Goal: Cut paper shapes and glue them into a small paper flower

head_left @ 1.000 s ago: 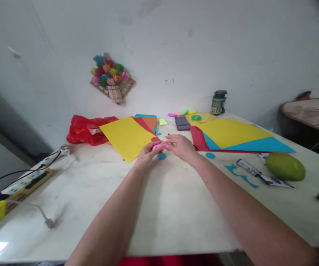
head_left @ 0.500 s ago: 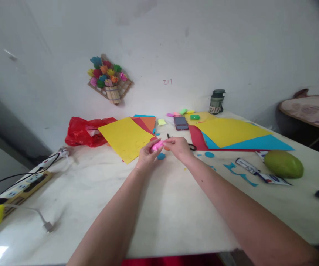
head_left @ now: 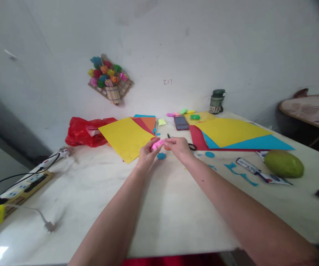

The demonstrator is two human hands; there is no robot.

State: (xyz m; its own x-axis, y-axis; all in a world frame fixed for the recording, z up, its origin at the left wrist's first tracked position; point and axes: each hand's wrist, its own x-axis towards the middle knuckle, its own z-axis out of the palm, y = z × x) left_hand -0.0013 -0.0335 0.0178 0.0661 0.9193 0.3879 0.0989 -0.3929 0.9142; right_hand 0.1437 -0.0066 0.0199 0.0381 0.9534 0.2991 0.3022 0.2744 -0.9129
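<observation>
Pale tabletop [head_left: 159, 214] beneath pink lump [head_left: 157, 145], long axis rightward in both hands' [head_left: 146, 153] [head_left: 180, 147] pinched grip.

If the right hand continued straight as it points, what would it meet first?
Probably the pink lump in the left hand; the right hand seems to touch it, though depth is unclear.

**Matt paper near glossy plastic**

The left yellow sheet [head_left: 124, 135] and the right yellow sheet [head_left: 231, 129] look like paper, smooth and matt. The red bag [head_left: 77, 133] seems to be thin plastic, crumpled and glossy. The table top [head_left: 98, 195] is smooth, like pale marble, and shines at the near left corner. The wall [head_left: 159, 44] is matt. The bundle of sticks [head_left: 113, 95] looks like dry wood. Of the pink piece [head_left: 157, 144], the material is too small to tell.
</observation>
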